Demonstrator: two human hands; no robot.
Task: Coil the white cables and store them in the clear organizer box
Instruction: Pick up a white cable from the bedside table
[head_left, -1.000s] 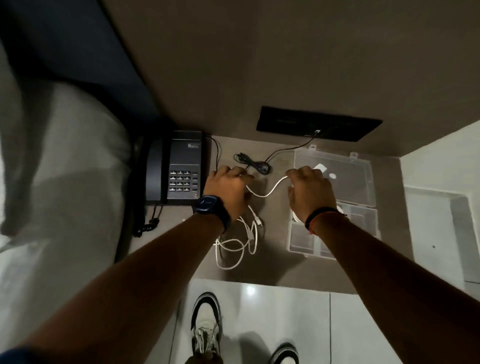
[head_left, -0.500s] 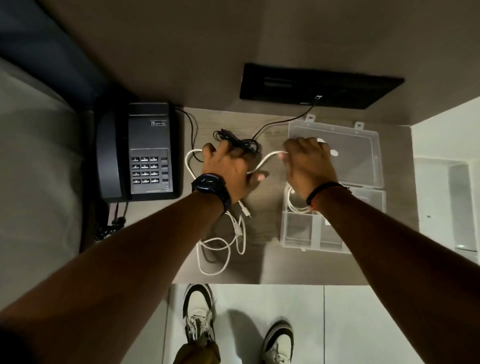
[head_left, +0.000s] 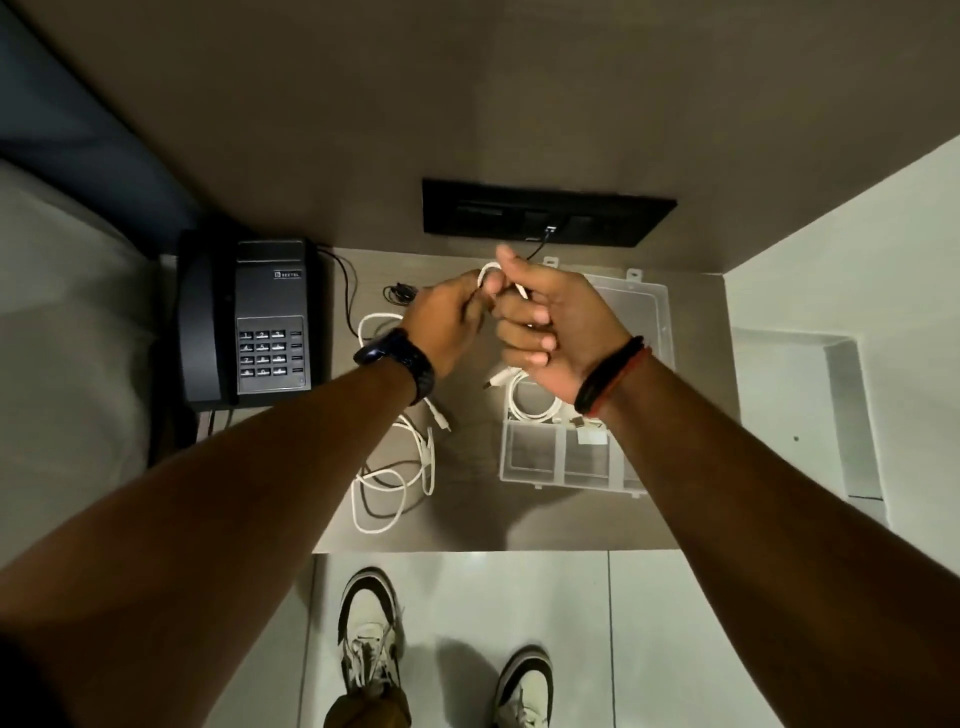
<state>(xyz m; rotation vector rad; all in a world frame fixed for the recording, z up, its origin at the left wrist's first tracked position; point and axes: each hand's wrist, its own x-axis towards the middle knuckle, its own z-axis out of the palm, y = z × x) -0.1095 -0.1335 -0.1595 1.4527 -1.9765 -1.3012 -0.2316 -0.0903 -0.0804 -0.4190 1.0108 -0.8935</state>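
Both hands are raised above the shelf and meet over its middle. My left hand and my right hand pinch the same white cable, which makes a small loop between them. Its plug end hangs below my right hand. Loose white cables lie tangled on the shelf under my left forearm. The clear organizer box stands open on the right, lid folded back. A coiled white cable lies in one of its compartments.
A black desk phone sits at the left of the shelf. A coiled black cable runs to a black wall socket panel behind. White wall stands at the right. My shoes show on the tiled floor below.
Both hands have lifted off the shelf with the white cable and come together, forming a loop. The camera view has shifted downward and closer.
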